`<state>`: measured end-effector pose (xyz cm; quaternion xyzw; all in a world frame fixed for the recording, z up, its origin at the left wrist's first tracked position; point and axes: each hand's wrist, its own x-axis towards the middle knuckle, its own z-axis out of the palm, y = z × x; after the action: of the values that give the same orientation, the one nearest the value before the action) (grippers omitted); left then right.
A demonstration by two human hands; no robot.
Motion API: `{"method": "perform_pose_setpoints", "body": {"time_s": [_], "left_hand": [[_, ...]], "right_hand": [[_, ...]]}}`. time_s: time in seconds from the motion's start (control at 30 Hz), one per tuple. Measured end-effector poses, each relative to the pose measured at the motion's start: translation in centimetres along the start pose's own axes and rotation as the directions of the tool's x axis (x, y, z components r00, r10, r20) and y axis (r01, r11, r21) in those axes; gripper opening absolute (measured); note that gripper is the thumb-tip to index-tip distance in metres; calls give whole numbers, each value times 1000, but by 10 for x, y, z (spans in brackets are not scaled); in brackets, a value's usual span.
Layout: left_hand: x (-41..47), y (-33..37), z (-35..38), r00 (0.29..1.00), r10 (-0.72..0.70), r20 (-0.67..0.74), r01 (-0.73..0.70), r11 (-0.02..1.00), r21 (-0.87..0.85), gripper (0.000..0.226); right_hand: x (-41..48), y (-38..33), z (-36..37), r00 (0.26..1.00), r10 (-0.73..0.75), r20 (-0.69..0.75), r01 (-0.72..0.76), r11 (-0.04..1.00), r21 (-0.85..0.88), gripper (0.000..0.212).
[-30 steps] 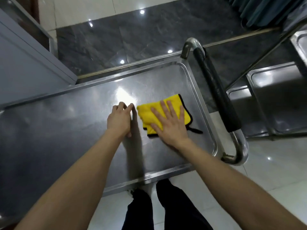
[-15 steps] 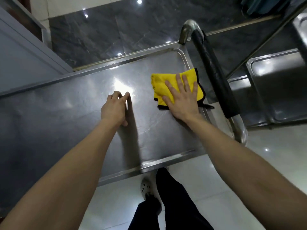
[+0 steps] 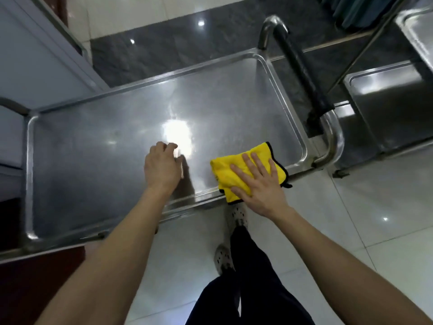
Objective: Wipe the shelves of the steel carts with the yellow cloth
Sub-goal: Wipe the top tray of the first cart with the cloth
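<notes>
Yellow cloth [image 3: 236, 171] lies at the near edge of the steel shelf [image 3: 105, 148], pressed flat under the spread right hand [image 3: 256, 184]; the left hand [image 3: 161, 168] rests loosely curled, holding nothing.

Dim indoor shot lit from overhead, one blown-out glare patch on the brushed steel cart shelf [image 3: 98, 160] beside the left hand [image 3: 161, 168] and its soft shadow, small lamp reflections on the glossy tiled floor [image 3: 375, 219], wide-angle bending at edges, overall slightly soft.
</notes>
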<state>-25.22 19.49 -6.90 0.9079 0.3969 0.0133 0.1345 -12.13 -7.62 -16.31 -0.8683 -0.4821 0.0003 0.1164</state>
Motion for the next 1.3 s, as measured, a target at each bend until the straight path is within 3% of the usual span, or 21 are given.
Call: {"method": "perform_pose_setpoints", "body": {"time_s": [0.17,0.33,0.47,0.57,0.77,0.83,0.9,1.0,1.13,1.3], "left_hand": [[-107,-89,-6,994,-109,10,109,994,-28,61],[-127,-121,0,991,-117,64,116,993,30,25],[-122,-118,5,996,-69,50,66,996,64,14],[-123,-123,5,998,-63,6,63,996,59,11],[-123,-133,-3,990,-112,87,112,994,-1,27],[-131,-137,-7,986,-158,57,160,987,-33,28],[-140,-139,-9,978,-208,28,209,977,-35,27],[-149,-148,-11,968,-247,-44,247,969,-11,29],[-148,-180,-18,949,-297,-108,304,951,60,29],[-141,-221,-22,939,-344,-22,344,939,-16,26]], "right_hand": [[4,-3,-3,999,37,27,-36,998,-44,65],[12,-35,-6,988,110,111,-101,991,-82,65],[27,-124,11,981,-106,160,101,994,36,64],[31,-173,26,928,-278,247,257,960,113,64],[42,-108,-6,777,-490,394,465,870,166,78],[39,-104,-16,838,-418,351,387,908,157,73],[30,-123,-16,939,-217,267,184,973,142,77],[24,-159,-1,945,115,306,-147,986,83,99],[24,-171,15,945,162,283,-169,986,1,108],[31,-179,29,979,100,175,-105,994,18,108]]}}
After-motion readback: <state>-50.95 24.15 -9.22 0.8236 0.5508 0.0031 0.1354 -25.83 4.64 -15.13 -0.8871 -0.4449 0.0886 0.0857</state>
